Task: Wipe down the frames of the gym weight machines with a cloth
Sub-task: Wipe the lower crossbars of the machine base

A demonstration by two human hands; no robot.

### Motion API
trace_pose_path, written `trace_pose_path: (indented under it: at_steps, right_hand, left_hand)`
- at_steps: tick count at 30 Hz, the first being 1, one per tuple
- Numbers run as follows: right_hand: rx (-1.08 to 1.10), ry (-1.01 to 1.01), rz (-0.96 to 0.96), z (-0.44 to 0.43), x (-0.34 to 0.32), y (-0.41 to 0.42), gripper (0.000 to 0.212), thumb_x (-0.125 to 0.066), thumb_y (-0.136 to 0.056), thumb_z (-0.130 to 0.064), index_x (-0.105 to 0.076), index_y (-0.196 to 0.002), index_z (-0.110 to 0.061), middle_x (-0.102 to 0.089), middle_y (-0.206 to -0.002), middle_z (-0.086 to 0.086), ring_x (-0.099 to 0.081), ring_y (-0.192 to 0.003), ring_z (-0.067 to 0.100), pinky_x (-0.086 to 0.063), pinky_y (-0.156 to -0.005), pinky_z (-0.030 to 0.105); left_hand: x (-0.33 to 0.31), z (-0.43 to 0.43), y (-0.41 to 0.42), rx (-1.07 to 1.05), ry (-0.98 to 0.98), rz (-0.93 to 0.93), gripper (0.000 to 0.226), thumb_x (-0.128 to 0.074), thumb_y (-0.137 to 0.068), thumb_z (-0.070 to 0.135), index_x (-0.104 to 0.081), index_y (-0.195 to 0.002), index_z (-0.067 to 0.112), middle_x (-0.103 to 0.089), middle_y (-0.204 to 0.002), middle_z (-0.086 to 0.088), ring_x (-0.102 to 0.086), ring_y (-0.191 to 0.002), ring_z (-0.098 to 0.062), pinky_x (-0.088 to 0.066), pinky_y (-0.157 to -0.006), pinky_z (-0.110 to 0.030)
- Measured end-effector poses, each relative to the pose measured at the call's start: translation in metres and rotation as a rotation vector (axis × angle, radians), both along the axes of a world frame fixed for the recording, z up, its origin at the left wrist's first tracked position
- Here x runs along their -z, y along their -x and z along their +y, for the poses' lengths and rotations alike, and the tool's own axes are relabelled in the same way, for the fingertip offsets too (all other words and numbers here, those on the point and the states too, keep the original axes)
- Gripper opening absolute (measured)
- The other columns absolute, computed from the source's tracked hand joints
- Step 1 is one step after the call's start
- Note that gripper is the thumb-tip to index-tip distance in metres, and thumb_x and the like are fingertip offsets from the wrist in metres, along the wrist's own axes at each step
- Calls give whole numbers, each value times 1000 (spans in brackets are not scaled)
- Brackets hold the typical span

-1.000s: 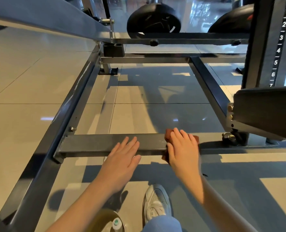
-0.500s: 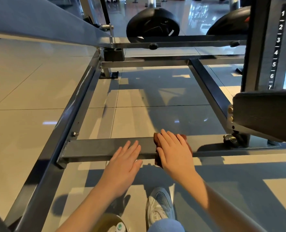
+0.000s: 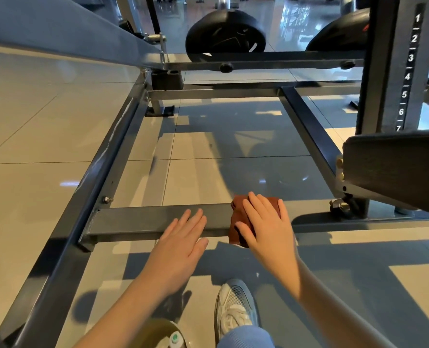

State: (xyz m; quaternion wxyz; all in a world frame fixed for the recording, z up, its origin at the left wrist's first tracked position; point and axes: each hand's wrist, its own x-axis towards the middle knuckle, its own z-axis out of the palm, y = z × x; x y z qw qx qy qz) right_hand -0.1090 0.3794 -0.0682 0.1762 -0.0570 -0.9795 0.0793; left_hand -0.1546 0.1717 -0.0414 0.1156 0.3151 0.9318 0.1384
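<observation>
A grey steel crossbar of the weight machine's floor frame runs left to right in front of me. A folded red-brown cloth lies on the bar. My right hand presses it down with straight fingers, the thumb lying on the cloth's near side. My left hand rests flat on the bare bar just left of the cloth, fingers together and straight, a small gap between the two hands.
A long side rail slopes along the left. A black seat pad juts in at the right beside the numbered weight-stack column. Black weight plates stand behind the far bar. My white shoe is on the tiled floor.
My right hand has slid the cloth leftward along the crossbar, closer to my left hand. The left hand has stayed flat on the bar.
</observation>
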Motion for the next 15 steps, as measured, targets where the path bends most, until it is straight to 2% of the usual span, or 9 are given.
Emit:
trace_pose_path:
  at_steps: [2,4,7,11,14,15]
  right_hand:
    - [-3,-6,-40,2,-1,-2,55,-35,-92,-47,-61,-127,-12,-57,-136,8,-54,-125,25,-26,-111,44]
    - [6,-25,-90,-5,-5,6,52,-32,-93,-43,-60,-125,-14,-57,-135,9,-53,-124,27,-28,-109,46]
    - [-32,-24,-117,-29,-7,33,45,-29,-92,-37,-61,-116,-14,-59,-126,10,-55,-115,30,-35,-99,47]
    - [-161,-23,-86,-42,-4,38,44,-30,-93,-32,-62,-119,-14,-59,-130,10,-57,-115,28,-40,-100,46]
    - [-193,-26,11,-14,-2,6,39,-38,-92,-27,-65,-116,-13,-63,-125,7,-57,-114,25,-36,-102,40]
    - [-174,-10,48,-1,1,-4,38,-37,-94,-26,-65,-116,-12,-63,-124,7,-57,-115,26,-34,-101,40]
  left_hand:
    - [-3,2,-1,-9,4,-9,53,-6,-102,47,7,-151,32,22,-149,23,22,-140,3,15,-115,-20]
    - [-3,1,-1,-10,-2,-16,51,-11,-104,42,6,-151,31,21,-150,23,21,-141,2,14,-115,-21]
    - [0,-1,1,5,-1,-15,60,0,-95,57,7,-150,31,19,-150,23,21,-141,3,16,-113,-19]
    - [3,-2,2,7,3,-17,61,7,-89,62,13,-142,33,19,-149,24,21,-139,5,17,-111,-17]
    - [2,-4,1,14,4,-16,89,28,-67,78,12,-143,36,22,-148,26,24,-138,6,17,-110,-16]
    - [1,-4,1,8,-1,-20,88,30,-68,76,11,-144,36,22,-148,26,23,-139,5,17,-111,-16]
